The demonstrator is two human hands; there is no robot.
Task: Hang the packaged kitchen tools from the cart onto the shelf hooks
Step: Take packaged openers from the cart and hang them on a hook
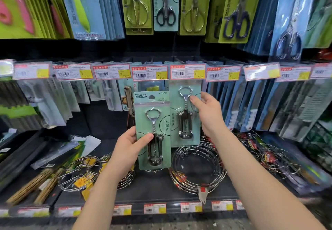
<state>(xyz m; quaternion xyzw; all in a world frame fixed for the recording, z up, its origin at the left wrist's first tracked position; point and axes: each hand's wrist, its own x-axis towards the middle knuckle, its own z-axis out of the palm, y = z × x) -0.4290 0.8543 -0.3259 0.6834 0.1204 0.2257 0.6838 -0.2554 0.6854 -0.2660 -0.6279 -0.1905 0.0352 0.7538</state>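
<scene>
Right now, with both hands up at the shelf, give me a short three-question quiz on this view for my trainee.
1. True or false: the left hand grips a corkscrew pack whose hang hole is not on any hook.
2. Multiple choice: what does the right hand pinch? A. a scissors pack. B. the second corkscrew pack, just under the price labels. C. a price label.
3. Fill in: on the shelf below both packs lie round ____ racks.

Key: 1 true; 2 B; 3 wire.
</scene>
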